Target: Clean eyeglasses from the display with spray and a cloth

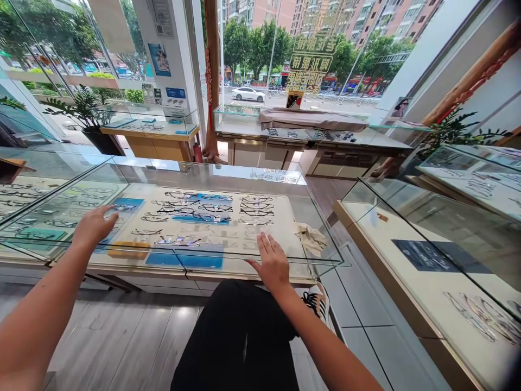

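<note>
Where floor (pixel 154 331) edges the glass case (pixel 242 254), left hand (pixel 93 225) and right hand (pixel 272 263) overlie it, grips apart.

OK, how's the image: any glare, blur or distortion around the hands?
Head view: bright daylight through the windows; pale reflections, some of lettering, on the far part of the glass case; wide-angle stretch toward the edges; the bottom right corner dark and blurred; left hand and right hand fairly clear.
</note>
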`<state>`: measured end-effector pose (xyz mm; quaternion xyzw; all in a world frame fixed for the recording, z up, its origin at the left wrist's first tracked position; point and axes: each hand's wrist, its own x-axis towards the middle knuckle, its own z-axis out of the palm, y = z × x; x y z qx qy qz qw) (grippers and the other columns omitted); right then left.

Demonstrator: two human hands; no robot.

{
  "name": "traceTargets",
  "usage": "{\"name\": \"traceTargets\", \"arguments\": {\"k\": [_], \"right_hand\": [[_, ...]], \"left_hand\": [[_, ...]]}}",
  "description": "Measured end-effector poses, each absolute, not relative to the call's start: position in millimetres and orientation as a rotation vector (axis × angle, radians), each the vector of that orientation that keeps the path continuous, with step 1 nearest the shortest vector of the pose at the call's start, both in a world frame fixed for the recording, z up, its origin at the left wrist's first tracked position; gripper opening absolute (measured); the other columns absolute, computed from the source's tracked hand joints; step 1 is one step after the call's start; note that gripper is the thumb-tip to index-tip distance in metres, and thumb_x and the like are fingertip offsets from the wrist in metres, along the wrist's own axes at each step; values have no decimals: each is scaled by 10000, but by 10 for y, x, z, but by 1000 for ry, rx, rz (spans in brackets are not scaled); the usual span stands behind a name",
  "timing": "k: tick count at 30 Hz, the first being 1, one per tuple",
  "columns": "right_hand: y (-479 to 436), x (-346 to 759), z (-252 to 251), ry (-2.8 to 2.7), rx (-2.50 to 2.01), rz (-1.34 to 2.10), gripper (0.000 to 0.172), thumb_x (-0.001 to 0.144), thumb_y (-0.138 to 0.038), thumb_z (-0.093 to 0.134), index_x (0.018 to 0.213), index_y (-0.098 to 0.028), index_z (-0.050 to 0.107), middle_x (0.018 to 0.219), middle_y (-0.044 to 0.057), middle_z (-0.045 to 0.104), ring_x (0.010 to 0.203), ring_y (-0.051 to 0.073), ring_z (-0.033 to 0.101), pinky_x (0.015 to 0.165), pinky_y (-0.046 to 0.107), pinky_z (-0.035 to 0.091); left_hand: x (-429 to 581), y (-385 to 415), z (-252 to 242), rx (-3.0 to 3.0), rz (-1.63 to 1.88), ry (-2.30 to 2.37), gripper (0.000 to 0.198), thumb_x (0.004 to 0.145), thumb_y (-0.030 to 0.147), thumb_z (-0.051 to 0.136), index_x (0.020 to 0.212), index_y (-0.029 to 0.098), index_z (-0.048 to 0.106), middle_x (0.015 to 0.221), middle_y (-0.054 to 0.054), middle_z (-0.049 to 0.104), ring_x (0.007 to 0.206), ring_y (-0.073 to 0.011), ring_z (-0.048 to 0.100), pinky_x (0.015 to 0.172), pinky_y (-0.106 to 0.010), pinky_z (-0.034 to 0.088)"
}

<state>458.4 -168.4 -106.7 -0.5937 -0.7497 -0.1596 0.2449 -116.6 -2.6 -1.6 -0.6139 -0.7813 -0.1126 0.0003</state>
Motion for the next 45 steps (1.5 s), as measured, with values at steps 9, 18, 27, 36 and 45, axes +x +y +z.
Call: {"name": "traceTargets", "arguments": {"k": [9,18,27,36,45], "right_hand": [[-1829,5223,-363,-1867,-1562,-159,442,1114,-468,573,1462,-231,706,1489,141,742,1375,350,660,1213,531,507],[-1009,6238,-12,-1904,-2179,54,224,1043,-264,575,1044,-190,786,1090,145,820,950,285,705,788,377,447],[-436,6315,140,-1902,-2003,125,319,966,-409,651,1188,-205,755,1233,141,784,1039,294,706,890,392,527],[-493,6335,-245,-1384,-1720,-280,191,845,-413,562,866,-241,641,982,141,679,1021,345,607,1028,548,476],[-501,6377,-230,-1280,-1767,-268,82,736,-332,596,767,-286,536,867,112,570,939,367,577,910,572,432]], "left_hand": [[-901,201,359,-1824,71,-2572,717,995,468,396,1499,50,690,1511,-327,667,1364,-540,649,1082,-673,547],[2191,-158,702,-2866,-283,-1270,526,1091,572,454,1199,280,878,1112,-165,807,1013,-340,741,854,-488,501],[2999,-545,670,-2856,-33,-1236,301,1030,382,731,1246,193,822,1231,-133,795,1178,-338,747,916,-432,545],[1145,-1262,721,-2545,-57,-1795,285,1041,408,723,1239,235,833,1164,-91,788,1140,-315,731,957,-403,519],[899,-1114,545,-2550,10,-1855,223,1030,327,731,1158,254,899,1078,-103,762,1066,-281,681,868,-365,445]]}}
